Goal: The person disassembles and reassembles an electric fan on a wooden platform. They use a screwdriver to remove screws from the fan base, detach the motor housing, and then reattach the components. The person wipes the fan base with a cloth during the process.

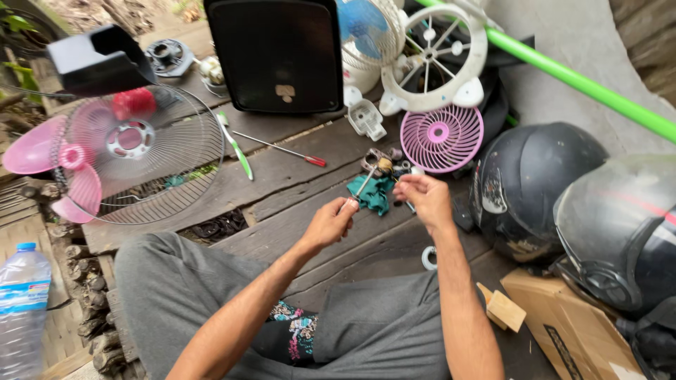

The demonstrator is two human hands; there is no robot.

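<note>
A seated person's left hand (pixel 331 224) pinches a thin screwdriver (pixel 366 183) whose shaft runs toward one o'clock, to a small motor part (pixel 382 164) above a teal cloth (pixel 373 193), while the right hand (pixel 424 199), nearer it, curls fingers pinched together.

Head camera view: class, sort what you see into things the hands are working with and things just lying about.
In hand: left hand, right hand, thin tool, green cloth.

Lying about: red screwdriver, pink grille, helmets, water bottle.
</note>
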